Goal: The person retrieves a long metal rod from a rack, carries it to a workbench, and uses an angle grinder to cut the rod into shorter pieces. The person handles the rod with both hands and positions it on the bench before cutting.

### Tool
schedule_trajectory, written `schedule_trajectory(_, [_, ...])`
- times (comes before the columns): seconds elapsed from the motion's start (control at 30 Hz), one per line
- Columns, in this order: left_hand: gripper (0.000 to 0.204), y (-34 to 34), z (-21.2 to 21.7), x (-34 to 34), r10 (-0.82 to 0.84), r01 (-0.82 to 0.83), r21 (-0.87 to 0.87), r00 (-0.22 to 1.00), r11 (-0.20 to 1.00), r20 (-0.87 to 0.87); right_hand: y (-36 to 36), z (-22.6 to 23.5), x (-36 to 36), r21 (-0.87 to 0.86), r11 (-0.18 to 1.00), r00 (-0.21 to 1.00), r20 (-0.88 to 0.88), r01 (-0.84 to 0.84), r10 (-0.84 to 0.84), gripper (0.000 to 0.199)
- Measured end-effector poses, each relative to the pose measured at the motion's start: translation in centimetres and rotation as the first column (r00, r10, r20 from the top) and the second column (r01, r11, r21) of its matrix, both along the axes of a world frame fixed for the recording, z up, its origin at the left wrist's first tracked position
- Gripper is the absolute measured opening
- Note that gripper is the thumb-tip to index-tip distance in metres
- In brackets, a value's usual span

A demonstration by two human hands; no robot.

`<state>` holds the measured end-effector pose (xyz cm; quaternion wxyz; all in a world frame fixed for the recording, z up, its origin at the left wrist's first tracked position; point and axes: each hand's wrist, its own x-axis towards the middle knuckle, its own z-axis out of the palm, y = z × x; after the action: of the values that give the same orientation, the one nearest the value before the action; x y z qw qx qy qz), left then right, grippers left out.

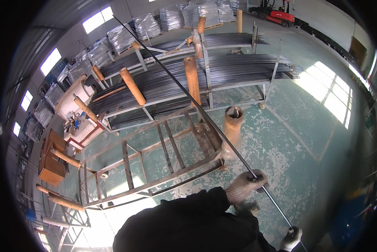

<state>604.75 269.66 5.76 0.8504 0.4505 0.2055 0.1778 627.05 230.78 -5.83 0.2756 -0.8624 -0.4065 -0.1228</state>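
A long, thin dark metal rod (174, 80) slants across the whole view, from the far upper left down to the lower right. My left hand (246, 185), in a pale knit glove, is closed round it in front of my dark sleeve. Farther down the rod, close to the lower edge, my right hand (291, 238) grips it too, also gloved. Between the two hands the rod looks shiny. Just beyond my left hand it crosses in front of a post wrapped in a brown tube (232, 130) and the end of a metal frame cart (155, 181).
Racks loaded with long dark rods (247, 67) stand beyond the cart, with brown-sleeved posts (133, 86) along them. Wrapped pallets (171, 17) line the back wall, and a red forklift (276, 16) is at the far right. A brown cabinet (52, 161) stands left.
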Motion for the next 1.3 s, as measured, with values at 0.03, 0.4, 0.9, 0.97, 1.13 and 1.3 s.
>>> schedule_trajectory(0.03, [0.026, 1.3, -0.4, 3.1, 0.009, -0.009, -0.002, 1.000, 1.000, 0.021, 2.0, -0.3, 3.4, 0.022, 1.000, 1.000, -0.019, -0.009, 0.010, 0.010])
schedule_trajectory(0.4, [0.031, 15.0, 0.0, 35.4, 0.322, -0.321, 0.036, 0.946, 0.946, -0.044, 22.1, -1.8, 43.0, 0.086, 0.991, 0.986, -0.128, -0.099, 0.109, 0.030])
schedule_trajectory(0.9, [0.023, 41.0, -6.5, 71.5, 0.431, -0.435, -0.087, 0.900, 0.896, -0.060, 51.5, -4.7, 83.3, -0.048, 0.970, 0.958, -0.179, -0.237, 0.225, 0.011])
schedule_trajectory(0.97, [0.025, 45.2, -5.3, 76.7, 0.428, -0.428, -0.044, 0.904, 0.903, -0.017, 55.1, -4.1, 87.9, -0.012, 0.971, 0.960, -0.150, -0.241, 0.236, 0.009])
schedule_trajectory(1.13, [0.026, 53.7, -2.8, 88.8, 0.351, -0.347, 0.059, 0.933, 0.936, -0.079, 63.1, -3.6, 100.0, 0.045, 0.971, 0.954, -0.180, -0.236, 0.241, 0.005])
schedule_trajectory(1.3, [0.025, 60.4, -4.0, 102.6, 0.391, -0.383, 0.130, 0.919, 0.915, -0.051, 71.5, -6.3, 114.0, 0.066, 0.963, 0.928, -0.257, -0.261, 0.270, 0.011])
